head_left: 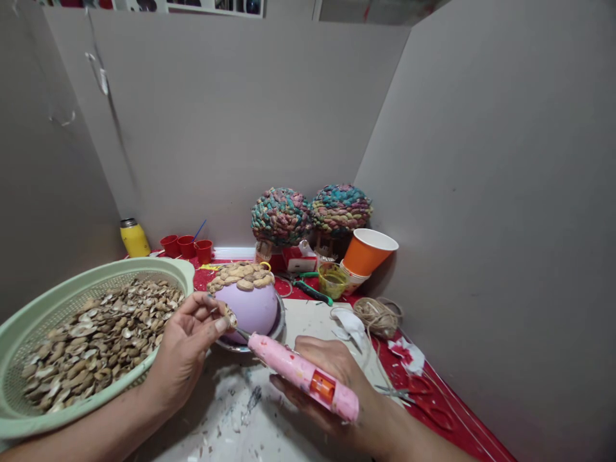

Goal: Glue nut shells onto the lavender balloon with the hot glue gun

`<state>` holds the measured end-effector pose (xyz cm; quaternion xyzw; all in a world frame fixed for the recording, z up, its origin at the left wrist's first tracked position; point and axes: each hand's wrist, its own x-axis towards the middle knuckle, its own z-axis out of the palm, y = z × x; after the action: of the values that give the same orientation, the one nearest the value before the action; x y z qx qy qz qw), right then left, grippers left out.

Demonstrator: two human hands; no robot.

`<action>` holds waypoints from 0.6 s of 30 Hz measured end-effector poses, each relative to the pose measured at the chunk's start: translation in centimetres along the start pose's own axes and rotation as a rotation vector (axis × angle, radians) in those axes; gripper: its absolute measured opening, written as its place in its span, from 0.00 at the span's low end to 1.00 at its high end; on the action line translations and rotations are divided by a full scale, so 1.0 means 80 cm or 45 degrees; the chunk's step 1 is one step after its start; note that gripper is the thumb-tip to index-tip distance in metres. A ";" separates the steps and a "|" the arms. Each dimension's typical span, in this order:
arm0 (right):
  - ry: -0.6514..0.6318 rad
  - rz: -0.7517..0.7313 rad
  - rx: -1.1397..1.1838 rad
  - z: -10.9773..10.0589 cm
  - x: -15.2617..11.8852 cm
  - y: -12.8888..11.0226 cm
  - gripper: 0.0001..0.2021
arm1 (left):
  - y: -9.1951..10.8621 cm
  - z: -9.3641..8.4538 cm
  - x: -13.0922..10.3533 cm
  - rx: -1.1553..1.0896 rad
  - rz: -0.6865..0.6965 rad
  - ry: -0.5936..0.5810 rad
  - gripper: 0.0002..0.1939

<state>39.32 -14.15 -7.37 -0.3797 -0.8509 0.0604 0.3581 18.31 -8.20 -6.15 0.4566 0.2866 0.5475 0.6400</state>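
Between thumb and fingers, my left hand [195, 333] pinches a peanut shell [231, 316], its hollow side partly showing. A pink hot glue gun [303, 372] is gripped in my right hand [332, 366], its metal nozzle pointing left, close to the shell. Just behind both hands sits a lilac dome [248, 311], smooth and balloon-like, in a metal bowl [280, 321]. Peanut shells [243, 276] cover the dome's top in overlapping rows. Whether the nozzle touches the shell I cannot tell.
Left stands a green basket [185, 269] of peanut shells. Behind are two colourful shell-covered domes [282, 215], red cups [187, 246], a yellow bottle [135, 239], and an orange paper cup [368, 256]. Pliers [315, 293], twine [378, 317] and scissors [428, 398] lie right.
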 end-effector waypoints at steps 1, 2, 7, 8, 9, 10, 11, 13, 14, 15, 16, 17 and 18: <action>0.009 0.000 -0.004 0.001 0.000 0.001 0.12 | 0.000 0.000 0.000 -0.002 -0.002 -0.001 0.13; 0.012 -0.003 -0.006 0.002 -0.001 0.001 0.12 | 0.000 -0.001 0.000 -0.005 -0.004 -0.003 0.13; 0.013 -0.008 -0.004 0.001 0.001 0.002 0.11 | 0.001 0.001 -0.001 -0.051 -0.016 0.021 0.13; 0.021 -0.011 -0.003 -0.002 0.001 0.002 0.11 | 0.002 0.002 -0.003 -0.058 -0.021 0.021 0.13; 0.025 -0.005 -0.005 -0.005 0.002 0.001 0.11 | 0.004 0.003 -0.004 -0.064 -0.023 0.020 0.13; 0.022 0.007 -0.009 -0.009 0.003 0.001 0.11 | 0.006 0.004 -0.006 -0.071 -0.024 0.017 0.13; 0.016 0.027 -0.014 -0.013 0.003 0.001 0.11 | 0.009 0.005 -0.009 -0.078 -0.025 0.013 0.12; -0.038 0.100 -0.020 -0.022 0.003 -0.001 0.11 | 0.017 0.007 -0.016 -0.088 -0.027 0.007 0.12; -0.094 0.140 -0.020 -0.025 0.002 -0.002 0.10 | 0.022 0.008 -0.020 -0.092 -0.026 0.009 0.12; -0.168 0.170 -0.020 -0.026 0.002 -0.003 0.10 | 0.027 0.009 -0.024 -0.093 -0.021 0.019 0.13; -0.245 0.184 -0.028 -0.026 0.001 -0.005 0.10 | 0.033 0.010 -0.028 -0.092 -0.009 0.036 0.13; -0.328 0.194 -0.045 -0.024 0.001 -0.007 0.10 | 0.038 0.010 -0.032 -0.087 0.009 0.056 0.14; -0.402 0.194 -0.070 -0.021 0.001 -0.010 0.10 | 0.043 0.010 -0.035 -0.078 0.030 0.078 0.15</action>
<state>39.90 -14.93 -5.84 -0.4387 -0.8665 0.1228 0.2040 16.83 -11.18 -3.13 0.4231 0.2838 0.5773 0.6381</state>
